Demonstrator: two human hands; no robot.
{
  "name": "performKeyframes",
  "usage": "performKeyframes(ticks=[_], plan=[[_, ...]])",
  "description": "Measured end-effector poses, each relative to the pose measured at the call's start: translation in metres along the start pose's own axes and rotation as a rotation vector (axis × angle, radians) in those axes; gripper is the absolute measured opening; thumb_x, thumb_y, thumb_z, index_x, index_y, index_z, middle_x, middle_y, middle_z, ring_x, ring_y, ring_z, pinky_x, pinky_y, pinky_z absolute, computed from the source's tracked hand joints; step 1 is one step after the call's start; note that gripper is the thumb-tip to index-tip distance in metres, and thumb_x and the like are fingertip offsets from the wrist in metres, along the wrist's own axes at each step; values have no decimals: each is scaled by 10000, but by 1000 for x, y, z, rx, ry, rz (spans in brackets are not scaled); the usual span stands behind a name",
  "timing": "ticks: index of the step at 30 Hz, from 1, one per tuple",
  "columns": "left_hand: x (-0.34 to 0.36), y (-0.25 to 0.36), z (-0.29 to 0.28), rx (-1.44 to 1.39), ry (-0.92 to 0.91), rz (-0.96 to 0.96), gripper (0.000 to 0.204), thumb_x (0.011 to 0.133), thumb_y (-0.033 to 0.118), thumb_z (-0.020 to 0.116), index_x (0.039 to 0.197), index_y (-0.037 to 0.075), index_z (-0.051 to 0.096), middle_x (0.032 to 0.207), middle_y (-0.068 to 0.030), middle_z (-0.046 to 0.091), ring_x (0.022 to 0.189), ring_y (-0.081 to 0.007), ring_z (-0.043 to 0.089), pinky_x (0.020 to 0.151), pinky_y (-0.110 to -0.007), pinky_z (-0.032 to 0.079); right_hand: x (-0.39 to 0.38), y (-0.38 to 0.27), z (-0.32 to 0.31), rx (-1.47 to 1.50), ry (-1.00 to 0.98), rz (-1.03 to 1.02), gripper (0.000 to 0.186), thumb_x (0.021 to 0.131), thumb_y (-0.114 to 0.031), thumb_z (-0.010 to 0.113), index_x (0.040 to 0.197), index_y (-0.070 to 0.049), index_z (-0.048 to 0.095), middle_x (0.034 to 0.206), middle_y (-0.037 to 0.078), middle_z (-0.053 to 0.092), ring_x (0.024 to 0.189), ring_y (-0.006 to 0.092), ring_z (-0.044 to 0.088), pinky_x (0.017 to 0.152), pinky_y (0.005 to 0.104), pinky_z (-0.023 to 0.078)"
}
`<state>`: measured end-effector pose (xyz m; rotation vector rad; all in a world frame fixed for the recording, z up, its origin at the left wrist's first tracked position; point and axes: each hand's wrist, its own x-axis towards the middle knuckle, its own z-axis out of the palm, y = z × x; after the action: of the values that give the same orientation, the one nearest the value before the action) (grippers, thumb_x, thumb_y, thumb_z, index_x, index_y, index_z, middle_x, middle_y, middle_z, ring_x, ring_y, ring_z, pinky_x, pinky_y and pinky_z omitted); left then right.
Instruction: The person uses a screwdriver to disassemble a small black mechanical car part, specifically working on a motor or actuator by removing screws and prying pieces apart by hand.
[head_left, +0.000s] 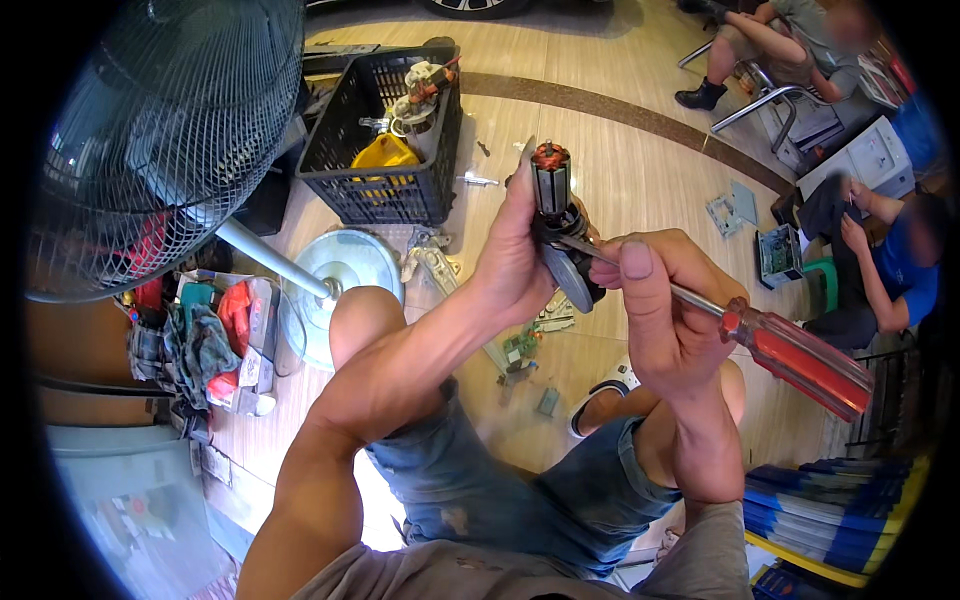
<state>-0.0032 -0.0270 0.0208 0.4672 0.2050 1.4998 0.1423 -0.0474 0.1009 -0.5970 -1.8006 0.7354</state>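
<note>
By the left hand (512, 250) the motor (552, 187) is gripped above the floor (660, 185) and by the right hand (660, 340) the screwdriver (798, 356) is held at its lower end, apparently for prying, so steadiness seems required.

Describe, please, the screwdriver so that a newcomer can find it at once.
Above the blue shorts, find the right hand. It holds the screwdriver, whose translucent red handle sets it apart from the dark cylindrical part in the left hand.

I see glossy pale floor (610, 62) around the standing fan (185, 140), and well right of it a metal-framed chair (752, 106) and green stool (827, 278).
</note>
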Motion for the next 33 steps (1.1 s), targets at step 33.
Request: performKeyframes(ticks=[33], plan=[[-6, 3, 10, -11, -43, -185, 630, 904, 707, 393, 873, 94, 531, 668, -65, 561, 643, -205, 597, 662, -390, 530, 8, -1, -12, 139, 173, 156, 268, 989, -187, 573, 874, 41, 655, 711, 77, 665, 625, 103, 619, 606, 220, 499]])
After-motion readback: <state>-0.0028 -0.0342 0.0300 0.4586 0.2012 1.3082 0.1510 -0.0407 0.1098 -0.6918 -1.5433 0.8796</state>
